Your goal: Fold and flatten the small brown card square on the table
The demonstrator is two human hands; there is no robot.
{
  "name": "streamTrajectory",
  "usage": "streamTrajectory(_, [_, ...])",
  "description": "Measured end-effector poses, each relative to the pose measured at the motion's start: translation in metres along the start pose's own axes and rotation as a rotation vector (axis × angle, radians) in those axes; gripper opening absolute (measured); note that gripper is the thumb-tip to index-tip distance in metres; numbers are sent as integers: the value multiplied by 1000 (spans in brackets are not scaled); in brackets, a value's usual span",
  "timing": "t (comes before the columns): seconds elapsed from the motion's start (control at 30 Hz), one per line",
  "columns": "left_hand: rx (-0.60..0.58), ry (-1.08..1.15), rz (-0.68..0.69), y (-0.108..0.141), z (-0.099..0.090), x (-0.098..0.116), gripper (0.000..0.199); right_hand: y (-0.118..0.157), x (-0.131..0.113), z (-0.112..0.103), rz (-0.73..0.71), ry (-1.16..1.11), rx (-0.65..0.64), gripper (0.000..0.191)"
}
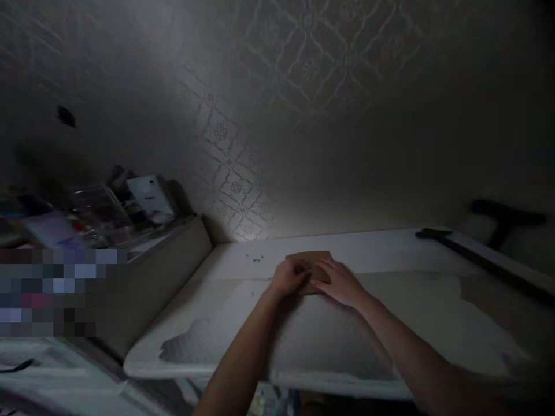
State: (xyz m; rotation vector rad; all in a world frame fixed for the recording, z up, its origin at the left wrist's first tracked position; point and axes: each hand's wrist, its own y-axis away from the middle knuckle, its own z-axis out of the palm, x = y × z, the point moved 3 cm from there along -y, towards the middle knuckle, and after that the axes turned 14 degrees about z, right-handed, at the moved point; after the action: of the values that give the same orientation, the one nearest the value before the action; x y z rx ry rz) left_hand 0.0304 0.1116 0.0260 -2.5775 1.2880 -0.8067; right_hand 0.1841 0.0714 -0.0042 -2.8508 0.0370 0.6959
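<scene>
Resting on brown card point(313, 261), left hand point(289, 278) curled, right hand point(341, 283) flat, both touching it

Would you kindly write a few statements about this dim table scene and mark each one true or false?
1. Both hands rest on the brown card. True: left hand, right hand.
2. The card lies on a white table. True.
3. The wall is plain. False: it bears a diamond pattern.
4. A dark long-handled tool lies by the left hand. False: it lies at the far right.
</scene>
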Motion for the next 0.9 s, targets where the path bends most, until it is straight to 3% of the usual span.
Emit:
streamTrajectory(0.37, [57, 80, -71, 1, 2, -4, 25, 1, 1, 0, 13, 12, 9, 56])
streamTrajectory(0.53, [141, 188, -119, -2, -2, -2, 22, 1, -1, -2, 7, 10, 7, 59])
streamTrajectory(0.63, [198, 110, -266, 2, -10, -11, 21, 2, -3, -3, -3, 11, 11, 57])
streamTrajectory(0.8, [253, -321, -575, 19, -35, -33, 21, 2, -1, -3, 9, 10, 23, 57])
streamTrajectory(0.9, [260, -436, -757, 30, -47, -43, 25, 1, 0, -2, 11, 24, 13, 57])
